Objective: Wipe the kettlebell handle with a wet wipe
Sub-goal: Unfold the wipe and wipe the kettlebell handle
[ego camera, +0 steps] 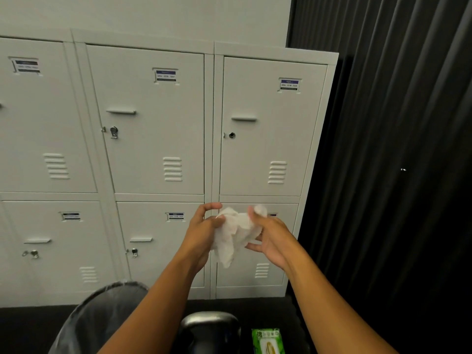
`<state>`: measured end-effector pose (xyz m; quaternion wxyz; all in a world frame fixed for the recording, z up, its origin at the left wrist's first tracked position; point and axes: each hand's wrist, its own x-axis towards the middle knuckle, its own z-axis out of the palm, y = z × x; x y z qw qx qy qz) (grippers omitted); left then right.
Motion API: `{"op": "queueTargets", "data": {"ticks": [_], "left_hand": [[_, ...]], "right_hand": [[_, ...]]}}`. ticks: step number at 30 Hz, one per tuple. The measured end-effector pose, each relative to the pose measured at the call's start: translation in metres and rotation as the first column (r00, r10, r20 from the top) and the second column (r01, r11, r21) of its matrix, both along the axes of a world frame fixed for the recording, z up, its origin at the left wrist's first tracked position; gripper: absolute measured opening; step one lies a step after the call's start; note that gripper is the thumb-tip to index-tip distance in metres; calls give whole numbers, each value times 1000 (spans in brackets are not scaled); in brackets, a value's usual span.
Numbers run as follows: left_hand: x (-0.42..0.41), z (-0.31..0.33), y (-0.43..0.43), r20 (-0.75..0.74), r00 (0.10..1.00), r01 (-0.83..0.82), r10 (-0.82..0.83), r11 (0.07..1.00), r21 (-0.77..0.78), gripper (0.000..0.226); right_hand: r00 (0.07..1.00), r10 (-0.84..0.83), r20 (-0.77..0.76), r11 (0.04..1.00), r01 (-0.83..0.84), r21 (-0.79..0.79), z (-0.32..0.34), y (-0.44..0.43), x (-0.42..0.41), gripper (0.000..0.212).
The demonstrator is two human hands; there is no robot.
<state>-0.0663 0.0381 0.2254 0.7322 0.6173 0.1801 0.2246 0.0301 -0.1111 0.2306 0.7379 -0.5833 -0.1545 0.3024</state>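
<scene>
Both hands are up in front of the lockers (153, 118), left hand (201, 231) and right hand (270, 236) pinching a crumpled wet wipe (233, 233) between their fingers. Kettlebell handle (208, 318) sits well below, untouched.

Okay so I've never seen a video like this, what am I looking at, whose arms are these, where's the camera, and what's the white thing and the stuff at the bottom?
No machine here: this single picture comes from a camera worn on a person's head, looking forward and down, so the arms are their own. The left hand and right hand hold a crumpled white wet wipe between them, in front of grey lockers. Lower down, on the dark floor, are a black kettlebell and, to its right, a green wipe pack. The wipe is not touching the kettlebell.
</scene>
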Motion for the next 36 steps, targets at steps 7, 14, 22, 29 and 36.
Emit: {"op": "queueTargets", "data": {"ticks": [7, 14, 22, 29, 36], "left_hand": [[-2, -8, 9, -56, 990, -128, 129, 991, 36, 22], [-16, -38, 13, -183, 978, -75, 102, 986, 149, 13], [-37, -158, 8, -779, 582, 716, -233, 601, 355, 36], [-68, -286, -1, -878, 478, 822, -4, 354, 446, 89], [-96, -371, -17, -750, 652, 683, 111, 344, 645, 104]], "right_hand": [[999, 45, 17, 997, -44, -65, -17, -2, 3, 26], [980, -84, -178, 983, 111, 144, -45, 3, 4, 16], [936, -275, -221, 961, 257, -105, -128, -2, 13, 19], [912, -365, -186, 904, 299, -307, -209, -16, 21, 33], [959, -283, -6, 814, 237, -530, -286, -5, 13, 55]]}}
